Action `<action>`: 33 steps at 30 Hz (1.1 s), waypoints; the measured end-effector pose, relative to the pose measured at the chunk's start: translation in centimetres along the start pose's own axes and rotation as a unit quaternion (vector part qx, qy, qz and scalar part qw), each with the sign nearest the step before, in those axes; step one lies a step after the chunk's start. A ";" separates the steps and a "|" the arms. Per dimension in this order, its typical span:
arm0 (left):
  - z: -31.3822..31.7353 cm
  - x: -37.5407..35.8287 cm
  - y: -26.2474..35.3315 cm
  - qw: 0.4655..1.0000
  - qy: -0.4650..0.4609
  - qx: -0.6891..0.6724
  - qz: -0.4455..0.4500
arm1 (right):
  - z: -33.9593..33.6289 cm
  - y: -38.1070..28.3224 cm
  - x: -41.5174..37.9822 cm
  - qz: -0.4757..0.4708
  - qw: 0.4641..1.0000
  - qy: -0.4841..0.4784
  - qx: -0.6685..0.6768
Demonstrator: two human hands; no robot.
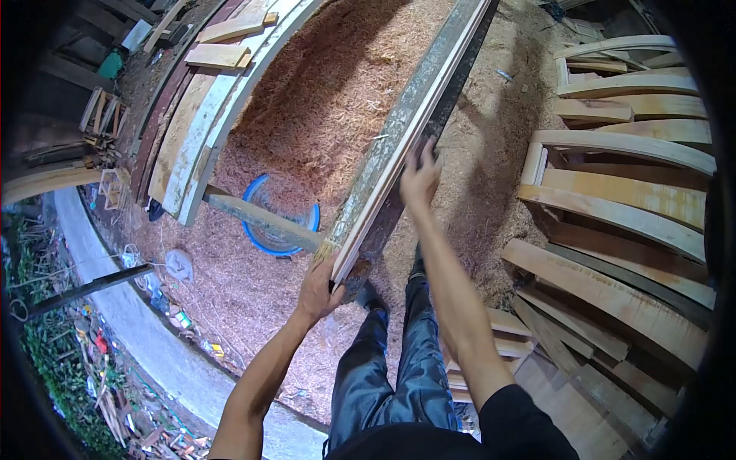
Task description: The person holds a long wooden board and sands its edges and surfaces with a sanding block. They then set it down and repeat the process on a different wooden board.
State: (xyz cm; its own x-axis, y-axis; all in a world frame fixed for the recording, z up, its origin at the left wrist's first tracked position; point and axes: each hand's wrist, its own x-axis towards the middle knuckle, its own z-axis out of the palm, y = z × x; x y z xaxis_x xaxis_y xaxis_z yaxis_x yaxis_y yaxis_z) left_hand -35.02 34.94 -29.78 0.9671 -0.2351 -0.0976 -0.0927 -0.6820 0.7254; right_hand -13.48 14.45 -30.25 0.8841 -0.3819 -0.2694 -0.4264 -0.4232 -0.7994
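A long, pale wooden strip (399,161) lies along a weathered, paint-spotted beam (382,142), running from near my body to the top of the view. My left hand (316,290) is closed around the near end of the strip, thumb to the right and fingertips partly hidden. Farther up, my right hand (420,178) rests against the strip's right side with its fingers curled. Something dark is at those fingers, too blurred to name. Under the beam, a blue-rimmed round basin (270,251) sits on the shavings.
Wood shavings (330,92) cover the ground. Curved wooden frames (621,142) and thick boards (606,295) are stacked at right. Another bench with curved planks (180,146) stands at upper left. A support bar (261,218) crosses above the basin. A concrete edge (115,284) borders littered greenery at left.
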 end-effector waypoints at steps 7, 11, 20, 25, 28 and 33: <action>-0.4 -0.1 0.0 1.000 -0.017 0.023 -0.005 | -2.9 5.1 -9.4 0.021 0.985 -0.057 0.160; 0.0 -0.1 0.0 1.000 -0.011 0.018 0.000 | -2.1 2.2 -5.3 0.000 0.988 -0.121 0.095; 1.5 10.4 3.3 0.999 0.032 -0.015 -0.002 | 0.1 1.4 -2.9 -0.074 0.995 -0.068 -0.023; 2.0 17.2 3.8 0.998 0.032 -0.035 0.042 | -1.9 -1.3 5.3 -0.041 0.992 -0.083 -0.091; 2.7 21.1 4.5 0.999 0.016 -0.051 -0.008 | -1.8 -0.4 3.9 -0.068 0.990 -0.083 -0.095; 3.8 21.8 3.2 0.996 0.053 -0.049 0.048 | 0.2 2.4 1.3 -0.144 0.986 -0.049 -0.063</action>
State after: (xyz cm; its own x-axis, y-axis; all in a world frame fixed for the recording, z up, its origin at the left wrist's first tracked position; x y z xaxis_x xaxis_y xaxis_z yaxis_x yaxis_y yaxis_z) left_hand -15.17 25.01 -32.10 0.9750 -0.2178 0.0447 -0.1676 -0.5878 0.7914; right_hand -13.35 13.13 -32.61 0.9837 -0.1523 -0.0959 -0.1694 -0.6030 -0.7795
